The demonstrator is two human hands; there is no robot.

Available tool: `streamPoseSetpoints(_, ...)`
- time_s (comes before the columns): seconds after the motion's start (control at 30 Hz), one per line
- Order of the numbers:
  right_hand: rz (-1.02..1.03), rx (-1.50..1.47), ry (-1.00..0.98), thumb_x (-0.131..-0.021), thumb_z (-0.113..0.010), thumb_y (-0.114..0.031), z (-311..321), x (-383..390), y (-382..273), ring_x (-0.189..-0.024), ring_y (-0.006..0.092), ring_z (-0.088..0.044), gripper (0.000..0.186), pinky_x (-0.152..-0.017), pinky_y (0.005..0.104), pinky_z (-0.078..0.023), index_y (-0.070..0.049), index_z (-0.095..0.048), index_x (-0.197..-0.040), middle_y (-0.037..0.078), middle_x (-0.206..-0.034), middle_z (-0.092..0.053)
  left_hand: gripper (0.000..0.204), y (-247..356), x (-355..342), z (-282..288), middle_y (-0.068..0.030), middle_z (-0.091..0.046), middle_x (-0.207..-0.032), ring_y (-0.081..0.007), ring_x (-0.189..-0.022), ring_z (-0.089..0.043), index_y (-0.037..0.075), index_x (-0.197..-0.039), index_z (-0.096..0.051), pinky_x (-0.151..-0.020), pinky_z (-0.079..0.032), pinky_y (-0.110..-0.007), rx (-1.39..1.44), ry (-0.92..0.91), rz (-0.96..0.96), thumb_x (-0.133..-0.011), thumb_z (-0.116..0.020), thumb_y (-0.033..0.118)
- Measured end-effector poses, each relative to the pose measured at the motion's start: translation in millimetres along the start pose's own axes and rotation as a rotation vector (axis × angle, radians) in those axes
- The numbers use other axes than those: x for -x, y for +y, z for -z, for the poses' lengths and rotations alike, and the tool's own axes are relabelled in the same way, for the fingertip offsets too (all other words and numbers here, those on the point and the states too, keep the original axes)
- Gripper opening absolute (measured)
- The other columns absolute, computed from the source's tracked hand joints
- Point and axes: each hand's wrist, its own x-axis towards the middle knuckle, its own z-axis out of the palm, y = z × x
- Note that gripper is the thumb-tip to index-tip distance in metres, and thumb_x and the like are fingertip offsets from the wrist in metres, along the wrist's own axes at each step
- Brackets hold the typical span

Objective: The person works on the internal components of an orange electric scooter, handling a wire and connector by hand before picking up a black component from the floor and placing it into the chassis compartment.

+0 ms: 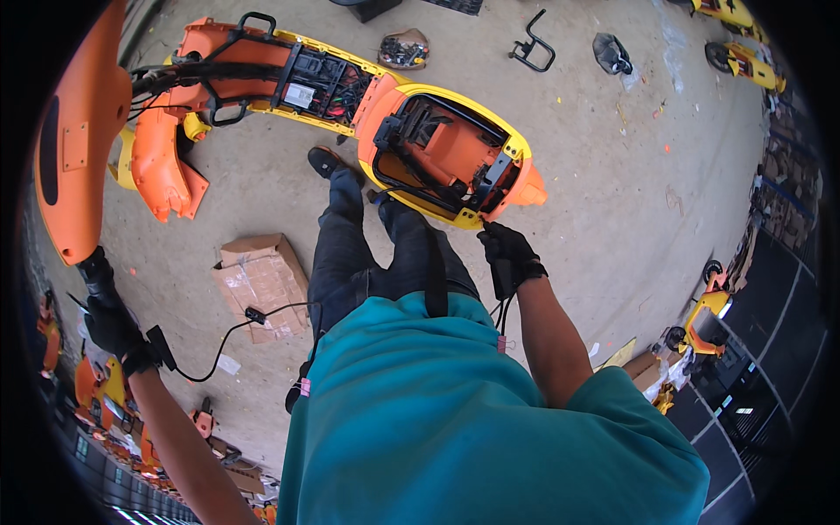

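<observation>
An orange and yellow electric scooter [378,98] stands in front of me, partly taken apart. Its seat opening shows an orange tub [459,149], and wiring lies bare in the floorboard. At far left, my left hand [114,322], in a black glove, is closed around the black handlebar grip below the orange front panel [83,149]. My right hand [509,254], also gloved, is closed at the near rear edge of the yellow body rim [429,208]. What its fingers pinch there is too small to make out. Black cables run from devices at both wrists.
A flattened cardboard box [262,280] lies left of my legs. Beyond the scooter are a box of small parts [404,49], a bent black metal bracket [534,44] and a black plastic bag [611,54]. An orange shell piece [166,162] lies under the front. More scooters [704,319] stand around.
</observation>
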Motion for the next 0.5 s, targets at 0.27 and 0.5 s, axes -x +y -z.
streamPoseSetpoints(0.27, 0.848, 1.286, 0.656, -0.082, -0.059, -0.03, -30.2, 5.9, -0.3, -0.058, 0.0289, -0.057, 0.026, -0.051, 0.0426, -0.045, -0.005, -0.053, -0.079, 0.012, -0.066, -0.058, 0.027, -2.8, 0.6, -0.5, -0.0171, -0.061, -0.079, -0.0367, -0.074, -0.059, 0.008, -0.093, -0.059, -0.06, -0.045, -0.045, -0.014, -0.054, 0.022, -0.083, -0.054, 0.033)
streamPoseSetpoints(0.5, 0.084, 0.221, 0.395, -0.087, -0.044, -0.056, -46.3, 26.3, -9.8, -0.04, 0.0131, -0.045, 0.054, -0.037, 0.0262, -0.035, -0.004, -0.059, -0.083, 0.005, -0.056, -0.051, 0.028, -2.4, 1.2, -1.2, -0.0173, -0.06, -0.079, -0.0365, -0.073, -0.06, 0.008, -0.095, -0.058, -0.06, -0.046, -0.044, 0.008, 0.014, -0.016, -0.083, -0.055, 0.033)
